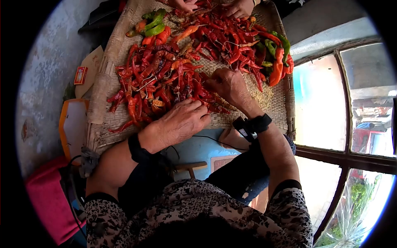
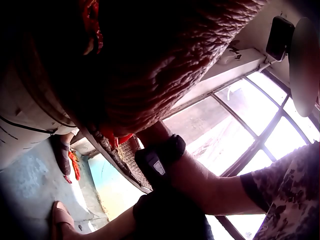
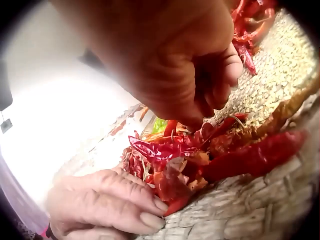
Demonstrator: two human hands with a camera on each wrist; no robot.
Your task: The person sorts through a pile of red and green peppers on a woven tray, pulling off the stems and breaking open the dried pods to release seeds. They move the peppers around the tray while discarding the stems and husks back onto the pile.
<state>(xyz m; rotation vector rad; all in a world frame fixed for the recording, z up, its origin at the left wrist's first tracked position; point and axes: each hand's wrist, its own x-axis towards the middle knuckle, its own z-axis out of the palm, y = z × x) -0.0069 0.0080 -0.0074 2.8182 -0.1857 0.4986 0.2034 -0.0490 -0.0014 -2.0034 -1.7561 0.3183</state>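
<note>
Dried red chillies [image 1: 159,78]: heaped on the woven tray [image 1: 103,97], near its close edge, around the fingertips of both hands.
Left hand [image 1: 178,124]: laid against the near side of the heap, fingers extended and close together, tips touching chillies, no grip evident.
Right hand [image 1: 233,89]: fingers curled downward at the heap, beside scattered pale seeds [image 1: 262,97]; pinch or mere touch impossible to tell, contact partly hidden.
Large red chilli [image 3: 260,155]: long axis slanting up to the right in the right-wrist view; stem end not distinguishable.
Heap axes: mixed, no common direction.
Step in hand: probably picking through the heap.
Next move: likely calling for a light fingertip pinch on one chilli, neighbours steadied with the left.
</note>
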